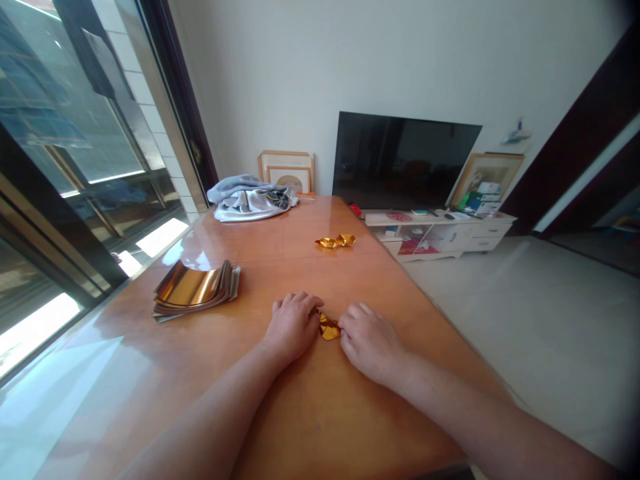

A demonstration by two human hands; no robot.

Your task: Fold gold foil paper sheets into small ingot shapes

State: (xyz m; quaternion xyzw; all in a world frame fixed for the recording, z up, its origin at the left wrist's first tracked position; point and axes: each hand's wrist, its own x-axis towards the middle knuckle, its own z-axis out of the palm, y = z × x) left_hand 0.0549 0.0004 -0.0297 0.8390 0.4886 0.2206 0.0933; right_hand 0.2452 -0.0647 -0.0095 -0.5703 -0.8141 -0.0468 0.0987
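A small piece of folded gold foil (329, 328) lies low over the wooden table (300, 420), between my two hands. My left hand (295, 323) has its fingers closed on the foil's left side. On the right side, the fingertips of my right hand (369, 339) pinch the foil's edge. Part of the foil is hidden behind the fingers. Farther back on the table rest folded gold foil pieces (336, 242), touching or close together. To the left is a curled stack of shiny gold foil sheets (193, 287).
Silvery cloth (253, 199) lies bunched at the table's far left end. Beyond the table's right edge stand a white low cabinet (440, 233) and a large television (403, 163). Picture frames (290, 170) lean against the wall. A window runs along the left.
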